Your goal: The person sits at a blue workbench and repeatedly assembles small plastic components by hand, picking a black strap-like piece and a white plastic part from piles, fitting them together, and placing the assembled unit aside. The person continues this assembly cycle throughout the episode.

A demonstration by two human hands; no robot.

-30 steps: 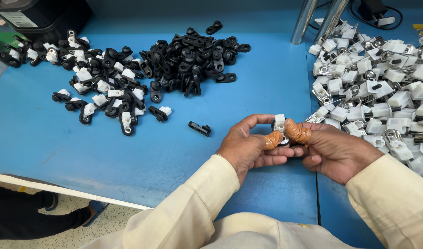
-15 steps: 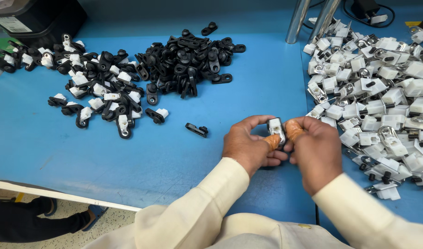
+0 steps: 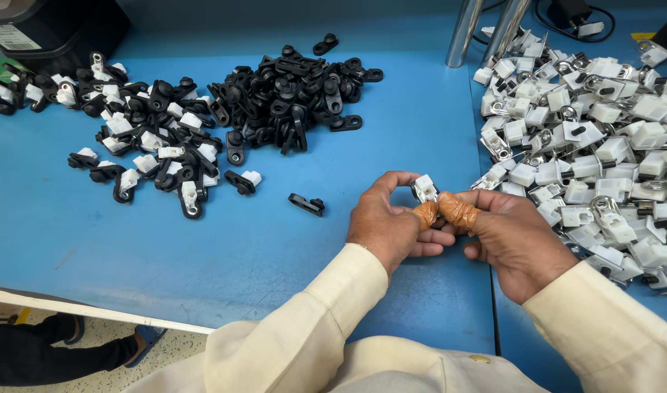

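Observation:
My left hand (image 3: 392, 225) and my right hand (image 3: 512, 233) meet over the blue table (image 3: 202, 255), both pinching one small white plastic block (image 3: 425, 188) between thumbs and fingers. Both thumbs are wrapped in brown tape. A single black plastic clip (image 3: 306, 204) lies on the table just left of my left hand. Cream sleeves cover both my wrists.
A heap of white blocks with metal rings (image 3: 588, 145) fills the right side. A pile of black clips (image 3: 293, 94) sits at the back centre, and joined black-and-white pieces (image 3: 144, 145) spread at the left. Two metal posts (image 3: 486, 29) and a dark bin (image 3: 50, 29) stand at the back.
My hands have stayed together on the white block, turning it slightly; the view has shifted a little.

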